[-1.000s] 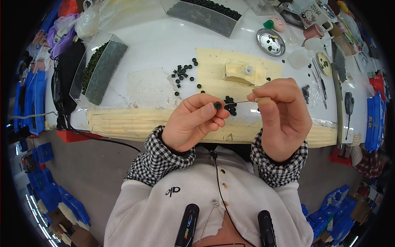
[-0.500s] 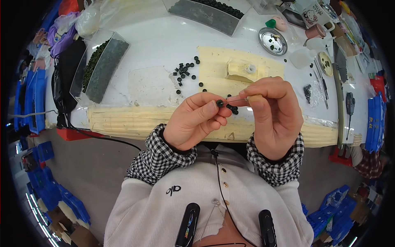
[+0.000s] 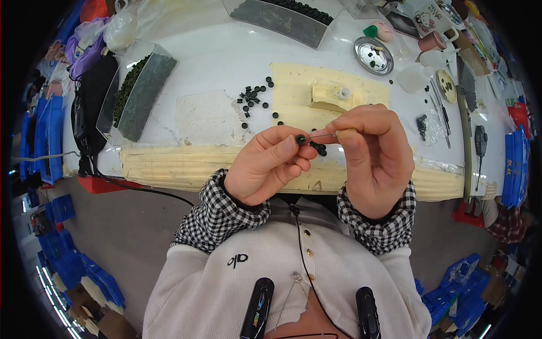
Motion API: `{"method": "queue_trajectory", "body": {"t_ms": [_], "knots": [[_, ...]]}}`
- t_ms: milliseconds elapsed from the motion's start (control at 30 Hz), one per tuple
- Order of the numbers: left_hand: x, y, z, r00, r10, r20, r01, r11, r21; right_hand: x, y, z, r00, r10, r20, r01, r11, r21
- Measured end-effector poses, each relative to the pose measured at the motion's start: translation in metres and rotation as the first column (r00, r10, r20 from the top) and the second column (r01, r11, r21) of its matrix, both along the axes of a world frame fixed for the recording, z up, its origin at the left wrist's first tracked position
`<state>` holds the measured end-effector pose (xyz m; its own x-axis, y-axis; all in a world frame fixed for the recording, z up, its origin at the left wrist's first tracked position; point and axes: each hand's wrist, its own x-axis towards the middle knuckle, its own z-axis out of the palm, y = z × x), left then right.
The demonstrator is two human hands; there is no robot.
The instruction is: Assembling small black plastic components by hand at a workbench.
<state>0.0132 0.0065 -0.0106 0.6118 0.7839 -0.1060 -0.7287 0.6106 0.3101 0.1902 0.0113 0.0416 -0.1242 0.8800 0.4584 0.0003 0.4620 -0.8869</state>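
A small round black part (image 3: 300, 139) with a toothed-looking rim is pinched between the thumb and forefinger of my left hand (image 3: 264, 165). My right hand (image 3: 379, 158) grips a thin needle-like tool (image 3: 323, 135) by its pale yellowish end. The tool's thin shaft points left, with its tip at or very near the black part; whether it sits inside cannot be made out. Just beyond my fingertips, a few black parts (image 3: 319, 149) lie near the padded front edge. More loose black parts (image 3: 252, 99) are scattered on the table, left of a yellow sheet (image 3: 291, 85).
On the sheet stands a cream block (image 3: 322, 99) with a white round piece on top. Clear trays of dark parts stand at left (image 3: 148, 93) and back (image 3: 276, 24). A round metal dish (image 3: 361, 55), tweezers (image 3: 444, 116) and a cup (image 3: 432, 42) are at right.
My right hand and the tool have shifted very slightly left. The black part has turned or moved a little in my left fingers, which otherwise keep their place.
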Motion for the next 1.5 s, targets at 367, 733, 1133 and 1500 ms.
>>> {"method": "queue_trajectory", "body": {"t_ms": [367,733,1133,1500], "knots": [[0.0002,0.0005,0.001,1.0,-0.008,0.011,0.008,1.0,-0.001,-0.0009,0.0007,0.0,1.0,0.001,0.007,-0.001,1.0,0.025],[0.0004,0.0007,0.0021,1.0,-0.01,-0.003,0.01,1.0,-0.013,0.0002,0.0003,-0.0013,1.0,0.012,-0.003,-0.012,1.0,0.008],[0.0007,0.0013,0.004,1.0,-0.012,-0.018,0.012,1.0,-0.001,-0.0009,-0.0005,-0.0031,1.0,-0.005,-0.01,0.005,1.0,-0.002],[-0.0004,0.001,0.0043,0.997,-0.018,-0.073,0.019,1.0,0.01,-0.0012,0.001,0.0001,0.993,-0.078,0.09,0.072,0.995,0.072]]}}
